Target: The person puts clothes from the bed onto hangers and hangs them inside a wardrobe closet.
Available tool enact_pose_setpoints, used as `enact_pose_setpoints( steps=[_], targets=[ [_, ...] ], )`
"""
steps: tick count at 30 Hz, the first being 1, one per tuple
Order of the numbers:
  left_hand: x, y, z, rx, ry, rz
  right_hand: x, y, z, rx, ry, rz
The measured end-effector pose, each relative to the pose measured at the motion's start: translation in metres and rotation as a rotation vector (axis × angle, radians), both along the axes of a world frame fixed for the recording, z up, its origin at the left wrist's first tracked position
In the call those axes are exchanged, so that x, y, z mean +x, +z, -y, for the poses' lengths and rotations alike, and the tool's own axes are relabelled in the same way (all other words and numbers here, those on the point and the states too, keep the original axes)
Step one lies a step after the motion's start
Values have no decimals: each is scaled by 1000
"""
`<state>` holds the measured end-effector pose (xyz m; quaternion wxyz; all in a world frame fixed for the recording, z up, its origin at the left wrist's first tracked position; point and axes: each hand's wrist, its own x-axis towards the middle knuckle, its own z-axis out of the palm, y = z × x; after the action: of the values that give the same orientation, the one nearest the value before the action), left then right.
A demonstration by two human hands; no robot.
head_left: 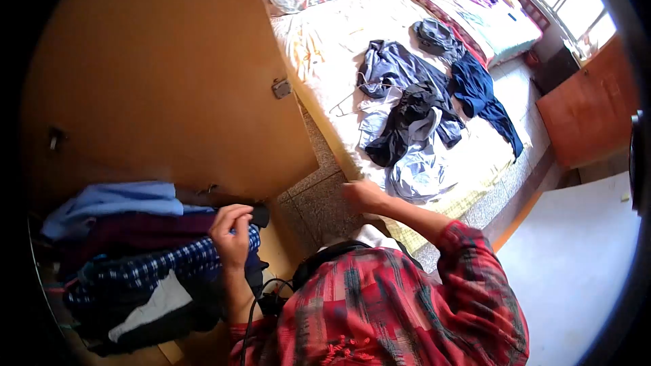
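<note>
My left hand (232, 232) is raised beside the hanging clothes at the lower left, its fingers loosely bent and the thumb apart from them. I see nothing in it. Closest to it is a dark checked shirt (156, 261), hung in a row with a light blue shirt (119, 203) and a dark maroon garment (142, 234). My right hand (366, 196) is closed like a fist near the bed's front edge, with no object showing in it. On the bed beyond lie a black garment (407, 125), a white garment (417, 173) and a grey-blue jacket (390, 64).
A brown wardrobe door (156, 81) stands between the hanging clothes and the bed (339, 27). A thin hanger (346, 105), a navy garment (478, 88) and a grey bundle (434, 35) lie on the bed. A white surface (576, 251) rises at the right.
</note>
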<state>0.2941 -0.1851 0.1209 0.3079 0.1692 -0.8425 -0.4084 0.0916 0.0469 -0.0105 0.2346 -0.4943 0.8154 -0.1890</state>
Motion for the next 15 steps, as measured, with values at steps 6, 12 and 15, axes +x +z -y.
enact_pose_setpoints(
  steps=[6, 12, 15],
  targets=[
    [-73, -45, -17, 161, -288, 293, -28, -95, -94, 29, -495, 386],
    [-141, -65, -41, 157, -515, 556, -116, -134, -73, -146, -628, 402],
    [-168, -73, -51, 184, -563, 678, -180, -165, -51, -230, -731, 202]
  ],
)
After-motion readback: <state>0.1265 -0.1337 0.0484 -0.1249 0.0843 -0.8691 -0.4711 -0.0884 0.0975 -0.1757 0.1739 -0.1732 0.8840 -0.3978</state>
